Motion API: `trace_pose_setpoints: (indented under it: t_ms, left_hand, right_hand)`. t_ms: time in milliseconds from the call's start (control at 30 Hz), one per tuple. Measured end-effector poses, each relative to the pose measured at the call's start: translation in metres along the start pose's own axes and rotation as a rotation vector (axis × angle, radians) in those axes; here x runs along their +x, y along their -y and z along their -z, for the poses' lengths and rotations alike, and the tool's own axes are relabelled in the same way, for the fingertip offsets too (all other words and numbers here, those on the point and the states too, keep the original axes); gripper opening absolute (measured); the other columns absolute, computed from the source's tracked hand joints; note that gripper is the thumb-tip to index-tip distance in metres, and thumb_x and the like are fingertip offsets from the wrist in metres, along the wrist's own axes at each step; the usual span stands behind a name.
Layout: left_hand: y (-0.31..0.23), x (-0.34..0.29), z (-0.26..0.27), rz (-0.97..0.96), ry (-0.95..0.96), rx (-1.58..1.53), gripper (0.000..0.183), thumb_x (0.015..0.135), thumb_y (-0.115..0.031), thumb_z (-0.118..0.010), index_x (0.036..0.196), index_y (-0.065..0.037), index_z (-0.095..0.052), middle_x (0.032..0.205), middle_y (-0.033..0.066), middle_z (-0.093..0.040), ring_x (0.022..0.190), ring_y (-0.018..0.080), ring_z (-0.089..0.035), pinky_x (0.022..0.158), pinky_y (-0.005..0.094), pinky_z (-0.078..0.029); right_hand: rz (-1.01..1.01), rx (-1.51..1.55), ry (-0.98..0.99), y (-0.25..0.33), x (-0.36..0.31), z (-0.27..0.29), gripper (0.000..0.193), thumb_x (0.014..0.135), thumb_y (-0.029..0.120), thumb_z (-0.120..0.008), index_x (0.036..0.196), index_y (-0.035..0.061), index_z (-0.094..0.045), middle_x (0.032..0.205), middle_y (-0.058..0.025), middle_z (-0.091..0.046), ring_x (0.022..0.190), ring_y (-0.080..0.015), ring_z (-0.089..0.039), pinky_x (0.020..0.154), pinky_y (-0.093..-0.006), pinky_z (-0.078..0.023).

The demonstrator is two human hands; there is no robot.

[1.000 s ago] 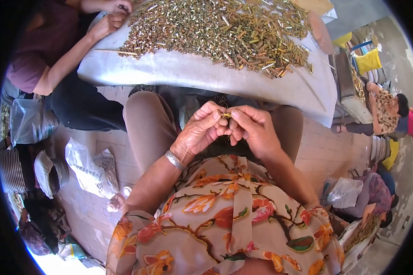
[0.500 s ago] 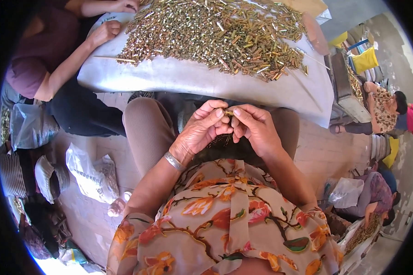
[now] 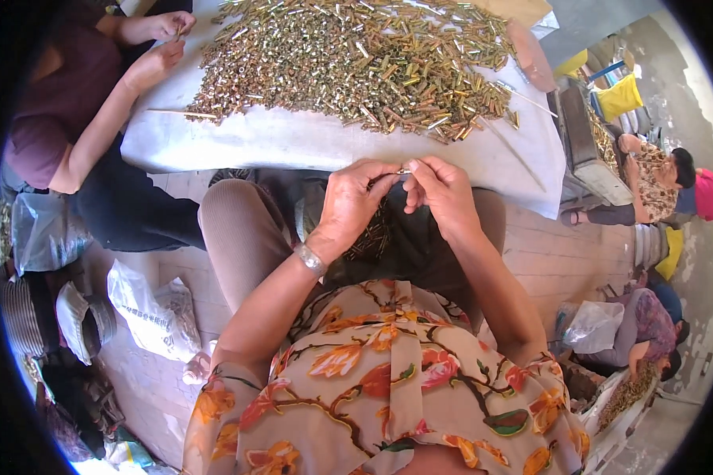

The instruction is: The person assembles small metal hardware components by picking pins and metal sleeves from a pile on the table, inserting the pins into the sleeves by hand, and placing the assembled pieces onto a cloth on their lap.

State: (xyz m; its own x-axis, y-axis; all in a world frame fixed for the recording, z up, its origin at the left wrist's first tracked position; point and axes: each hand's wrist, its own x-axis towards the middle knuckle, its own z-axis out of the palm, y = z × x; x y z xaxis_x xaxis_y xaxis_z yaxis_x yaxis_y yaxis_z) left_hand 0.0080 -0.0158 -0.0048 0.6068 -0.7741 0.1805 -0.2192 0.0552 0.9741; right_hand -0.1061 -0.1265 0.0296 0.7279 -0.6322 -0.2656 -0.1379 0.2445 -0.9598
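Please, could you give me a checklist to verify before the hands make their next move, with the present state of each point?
1. Small metal piece between the fingertips of the left hand and right hand: ok.
2. Inner fit of this piece visible: cannot tell, fingers cover most of it.
3. Pile of metal pieces on the pale tabletop, within view: ok.
4. Co-worker's hands apart from these hands: ok.
5. Bracelet clear of the piece: ok, at the left wrist.

Head fisheye: looked steeply down and forward from head height.
Orange-flowered beige fabric blouse [image 3: 408, 388]: lay nearest, bottom centre.
Pale sheet-covered table [image 3: 293, 148]: stood farther ahead, top.
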Motion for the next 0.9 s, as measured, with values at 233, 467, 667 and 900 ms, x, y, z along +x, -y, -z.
trace_pose_setpoints:
  t_ms: [233, 467, 667, 900]
  left_hand:
    - [0.018, 0.026, -0.008, -0.373, -0.218, 0.521, 0.012, 0.069, -0.009, -0.072, 0.081, -0.009, -0.071, 0.089, 0.0029, -0.063, 0.090, 0.0243, -0.057, 0.079, 0.0370, -0.041]
    - [0.021, 0.023, -0.005, -0.345, -0.272, 0.479, 0.014, 0.067, -0.007, -0.072, 0.080, -0.008, -0.070, 0.095, 0.0032, -0.064, 0.093, 0.0242, -0.056, 0.084, 0.0363, -0.041]
    - [0.021, 0.022, -0.001, -0.327, -0.262, 0.449, 0.016, 0.067, -0.004, -0.071, 0.082, -0.007, -0.070, 0.098, 0.0046, -0.063, 0.096, 0.0259, -0.055, 0.085, 0.0373, -0.041]
    - [0.018, 0.018, 0.000, -0.324, -0.256, 0.443, 0.017, 0.067, -0.004, -0.071, 0.084, -0.006, -0.068, 0.103, 0.0065, -0.062, 0.100, 0.0275, -0.054, 0.087, 0.0380, -0.041]
  right_hand:
    - [0.204, -0.579, -0.114, -0.004, 0.038, -0.011, 0.019, 0.092, 0.016, -0.057, 0.083, -0.0005, -0.056, 0.058, -0.0085, -0.056, 0.052, -0.0168, -0.060, 0.046, -0.0297, -0.048]
    - [0.800, -1.294, -0.145, -0.012, 0.047, -0.020, 0.016, 0.089, 0.012, -0.058, 0.080, 0.0007, -0.052, 0.063, -0.0175, -0.058, 0.054, -0.0331, -0.060, 0.048, -0.0424, -0.046]
    - [0.682, -1.338, -0.081, -0.005, 0.049, -0.023, 0.014, 0.089, 0.013, -0.057, 0.083, 0.0026, -0.051, 0.065, -0.0191, -0.059, 0.064, -0.0370, -0.061, 0.055, -0.0454, -0.048]
    - [0.769, -1.375, -0.068, -0.016, 0.049, -0.013, 0.013, 0.088, 0.012, -0.057, 0.083, 0.0020, -0.051, 0.072, -0.0196, -0.059, 0.065, -0.0367, -0.061, 0.053, -0.0435, -0.048]
